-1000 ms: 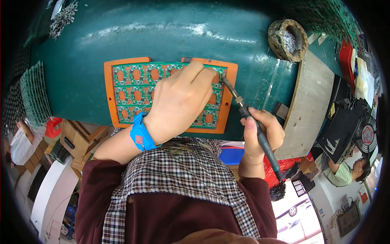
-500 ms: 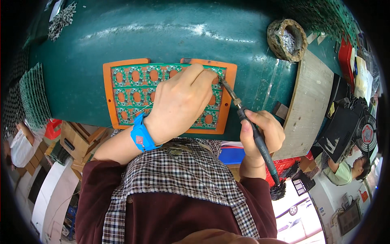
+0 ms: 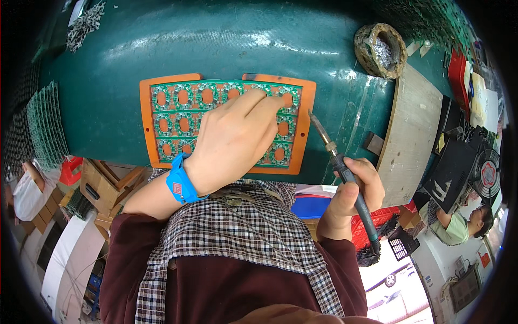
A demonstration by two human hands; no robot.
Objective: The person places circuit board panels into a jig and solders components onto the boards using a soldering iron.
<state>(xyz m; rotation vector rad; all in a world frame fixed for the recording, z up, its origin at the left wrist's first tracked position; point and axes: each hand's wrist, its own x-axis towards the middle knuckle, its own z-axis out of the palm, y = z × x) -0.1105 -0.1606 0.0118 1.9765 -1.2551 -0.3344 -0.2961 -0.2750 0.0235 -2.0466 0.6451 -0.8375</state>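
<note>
A panel of green circuit boards (image 3: pixel 183 105) with orange ovals showing through its holes rests in an orange frame (image 3: pixel 308 135) on the bench. Across the panel lies my left hand (image 3: pixel 229 140), wearing a blue wrist strap (image 3: pixel 181 181); its fingers are pinched together over the upper right boards. A thin solder wire (image 3: pixel 187 142) runs under the palm toward those fingers, whose tips are partly hidden. My right hand (image 3: pixel 359 189) grips a soldering iron (image 3: pixel 367 220) like a pen. The iron's tip points up-left, just beside the frame's right edge, off the boards.
A rough round pot (image 3: pixel 364 51) with silvery bits inside stands at the back right, near a grey board (image 3: pixel 413 135). A small dark block (image 3: pixel 373 143) sits beside that board. Green mesh racks (image 3: pixel 46 121) are at the left. Another person (image 3: pixel 456 224) is at far right.
The soldering iron has drawn back from the upper right board, down and to the right, with my right hand. My left hand has shifted slightly left; the framed panel has moved slightly.
</note>
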